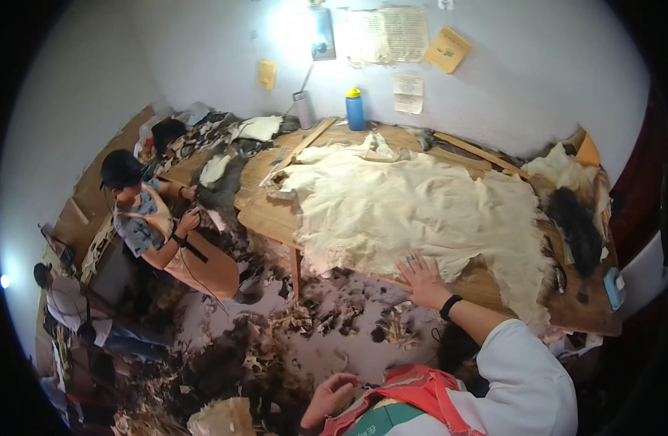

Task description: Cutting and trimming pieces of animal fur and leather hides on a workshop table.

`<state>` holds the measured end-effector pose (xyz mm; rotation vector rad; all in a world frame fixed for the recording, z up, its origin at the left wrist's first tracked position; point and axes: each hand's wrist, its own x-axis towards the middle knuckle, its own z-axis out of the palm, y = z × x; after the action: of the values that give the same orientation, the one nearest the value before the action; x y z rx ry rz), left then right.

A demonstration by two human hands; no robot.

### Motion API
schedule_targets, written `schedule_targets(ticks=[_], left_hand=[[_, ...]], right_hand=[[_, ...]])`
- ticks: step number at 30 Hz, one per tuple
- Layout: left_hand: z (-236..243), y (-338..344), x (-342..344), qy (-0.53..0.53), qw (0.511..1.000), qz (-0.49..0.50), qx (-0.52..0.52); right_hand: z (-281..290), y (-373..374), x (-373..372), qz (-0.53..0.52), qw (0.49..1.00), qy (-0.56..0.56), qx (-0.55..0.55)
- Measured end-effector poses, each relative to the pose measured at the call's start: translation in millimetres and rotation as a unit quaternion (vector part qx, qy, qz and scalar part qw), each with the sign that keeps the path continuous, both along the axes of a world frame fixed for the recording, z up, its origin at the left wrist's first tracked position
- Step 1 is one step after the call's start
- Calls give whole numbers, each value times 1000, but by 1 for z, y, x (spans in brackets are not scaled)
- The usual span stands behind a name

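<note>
A large cream hide (pixel 414 203) is spread over a wooden table (pixel 268 221), its ragged right end draping toward the front edge. My right hand (pixel 421 280) rests palm down with spread fingers on the hide's near edge. My left hand (pixel 332 396) hangs low beside my red and green apron (pixel 421 385), away from the table, its fingers loosely bent and apart, with nothing visible in them. A dark furry piece (pixel 574 232) and a pale hide piece (pixel 556 171) lie at the table's right end.
A co-worker (pixel 167 240) at left handles dark fur; another person (pixel 76 305) is farther back. A blue bottle (pixel 355 112), grey flask (pixel 302 112) and wooden strips (pixel 479 152) are at the table's back. Scraps (pixel 276 330) litter the floor. A blue item (pixel 614 287) lies at far right.
</note>
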<state>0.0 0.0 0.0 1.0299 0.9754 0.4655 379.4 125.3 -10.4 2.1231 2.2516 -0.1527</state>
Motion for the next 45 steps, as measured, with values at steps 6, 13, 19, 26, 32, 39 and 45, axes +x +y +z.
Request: schedule_targets(ticks=[6,13,19,26,32,39,45], left_hand=[[32,108,42,-26,994,-19,109],[66,272,58,146,962,-4,232],[-6,438,43,224,923,93,300],[32,499,90,220,955,125,157],[1,513,50,213,957,69,185],[60,466,17,365,904,-87,208],[60,506,69,331,573,-73,746]], right_hand=[[12,14,-4,22,994,92,53],[33,-16,82,-178,903,266,286],[2,-152,202,-593,778,168,122],[6,-133,183,-649,751,2,120],[-10,-182,228,-563,801,59,196],[27,-208,232,-636,764,-75,73],[63,-97,147,-375,911,153,81]])
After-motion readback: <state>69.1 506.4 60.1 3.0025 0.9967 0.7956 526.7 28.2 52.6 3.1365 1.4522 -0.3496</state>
